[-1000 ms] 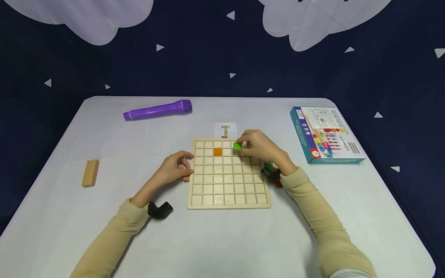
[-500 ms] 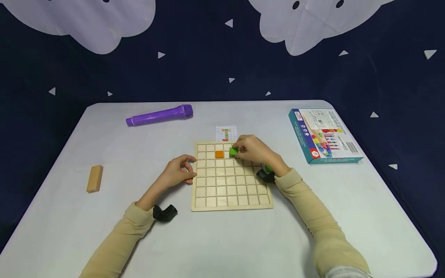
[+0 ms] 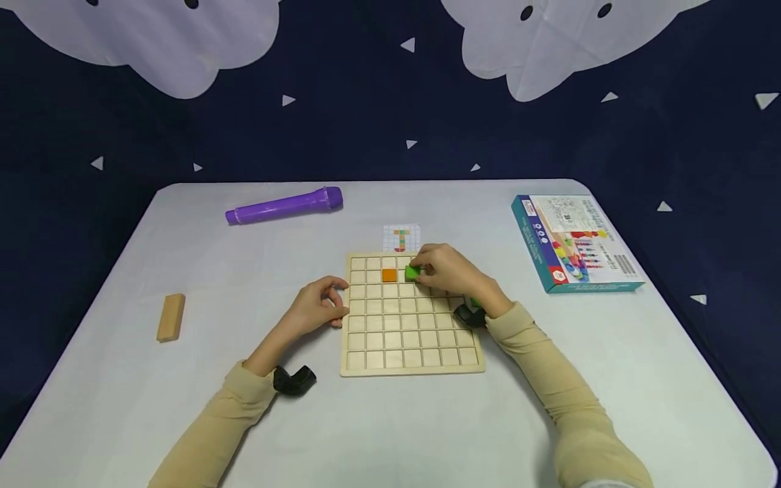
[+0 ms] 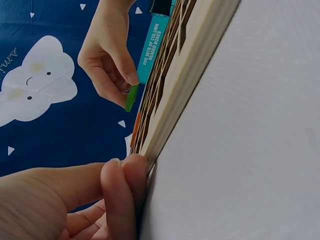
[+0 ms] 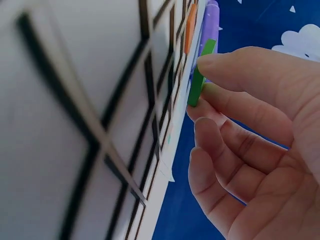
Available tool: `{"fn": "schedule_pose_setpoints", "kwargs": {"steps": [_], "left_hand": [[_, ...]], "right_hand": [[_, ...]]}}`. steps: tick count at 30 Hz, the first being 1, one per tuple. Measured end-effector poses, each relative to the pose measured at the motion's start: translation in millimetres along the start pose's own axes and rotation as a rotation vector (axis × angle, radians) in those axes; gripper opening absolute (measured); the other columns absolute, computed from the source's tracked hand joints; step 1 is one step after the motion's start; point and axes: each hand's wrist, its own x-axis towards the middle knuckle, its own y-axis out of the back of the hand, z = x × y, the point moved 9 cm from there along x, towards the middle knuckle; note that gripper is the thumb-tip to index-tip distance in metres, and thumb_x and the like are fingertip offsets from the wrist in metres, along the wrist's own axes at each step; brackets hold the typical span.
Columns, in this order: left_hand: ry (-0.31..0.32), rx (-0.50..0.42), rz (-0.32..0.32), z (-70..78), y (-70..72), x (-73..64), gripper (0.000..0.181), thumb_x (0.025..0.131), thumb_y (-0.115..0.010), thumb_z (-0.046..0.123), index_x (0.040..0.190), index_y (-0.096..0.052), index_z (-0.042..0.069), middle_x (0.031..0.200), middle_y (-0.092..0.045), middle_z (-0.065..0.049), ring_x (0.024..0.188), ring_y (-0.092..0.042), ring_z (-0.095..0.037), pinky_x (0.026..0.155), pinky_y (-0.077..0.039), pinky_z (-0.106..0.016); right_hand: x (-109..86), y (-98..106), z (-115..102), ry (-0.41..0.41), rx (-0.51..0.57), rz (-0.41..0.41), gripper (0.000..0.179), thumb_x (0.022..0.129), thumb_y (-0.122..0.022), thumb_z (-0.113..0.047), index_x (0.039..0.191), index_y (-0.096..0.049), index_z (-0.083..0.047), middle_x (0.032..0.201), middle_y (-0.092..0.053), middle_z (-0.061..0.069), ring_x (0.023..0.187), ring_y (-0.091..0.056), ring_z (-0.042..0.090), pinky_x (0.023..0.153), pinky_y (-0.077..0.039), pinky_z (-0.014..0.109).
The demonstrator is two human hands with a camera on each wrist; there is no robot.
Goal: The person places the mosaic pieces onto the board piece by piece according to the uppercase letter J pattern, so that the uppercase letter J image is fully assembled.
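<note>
A pale wooden grid board [image 3: 403, 342] lies on the white table, with an orange square tile [image 3: 389, 275] set in a cell of its second row. My right hand [image 3: 448, 269] pinches a green square tile [image 3: 412, 273] between thumb and fingers, just right of the orange one. In the right wrist view the green tile [image 5: 201, 75] stands tilted, close over the board. At the board's left side, my left hand [image 3: 317, 303] touches the edge with thumb and finger, as the left wrist view shows fingertips [image 4: 134, 167] against the rim.
Behind the board lies a small pattern card [image 3: 401, 238]. Farther back are a purple microphone [image 3: 283, 206] and, at right, a teal box [image 3: 576, 244]. A wooden block [image 3: 171, 317] lies at left. More green [image 3: 475, 302] shows by the right wrist, mostly hidden.
My right hand has brought the green tile leftward, closer to the orange tile and lower toward the board. The left hand stays at the board's edge. The head view has shifted slightly.
</note>
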Motion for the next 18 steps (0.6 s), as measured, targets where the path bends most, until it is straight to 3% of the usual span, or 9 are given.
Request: {"fn": "schedule_pose_setpoints", "kwargs": {"steps": [3,8,14,18], "left_hand": [[-0.020,0.002,0.005,0.6,2.2,-2.5,0.045,0.079,-0.066,-0.001,0.120,-0.049,-0.007,0.073,-0.056,-0.005,0.050,-0.060,-0.008,0.051,-0.055,-0.026],[0.041,0.050,-0.025,-5.2,2.8,-6.1,0.046,0.081,-0.067,0.002,0.124,-0.049,-0.004,0.076,-0.059,-0.007,0.052,-0.063,-0.010,0.060,-0.056,-0.025],[0.034,0.059,-0.025,-0.8,2.2,-1.5,0.047,0.082,-0.067,0.001,0.125,-0.048,-0.006,0.078,-0.059,-0.009,0.053,-0.062,-0.010,0.061,-0.054,-0.024],[0.040,0.048,-0.012,3.3,3.4,-2.5,0.047,0.082,-0.066,0.000,0.125,-0.048,-0.006,0.078,-0.059,-0.009,0.053,-0.062,-0.010,0.058,-0.055,-0.024]], "right_hand": [[1.4,-6.3,-3.1,0.027,-0.005,-0.009,0.020,0.082,-0.068,-0.005,0.101,-0.071,0.000,0.093,-0.067,0.011,0.071,-0.057,0.011,0.061,-0.049,0.021],[-1.8,-18.3,-5.3,0.028,0.024,-0.041,0.022,0.082,-0.067,-0.006,0.103,-0.070,0.000,0.094,-0.068,0.011,0.068,-0.054,0.008,0.059,-0.046,0.018],[-1.5,-7.4,-7.5,0.018,0.034,-0.038,0.022,0.082,-0.067,-0.004,0.103,-0.071,0.001,0.096,-0.068,0.012,0.070,-0.057,0.011,0.061,-0.049,0.021],[3.9,-5.1,-8.4,0.026,0.014,-0.089,0.022,0.083,-0.066,-0.004,0.104,-0.071,0.000,0.096,-0.068,0.012,0.072,-0.057,0.014,0.064,-0.049,0.022]]}}
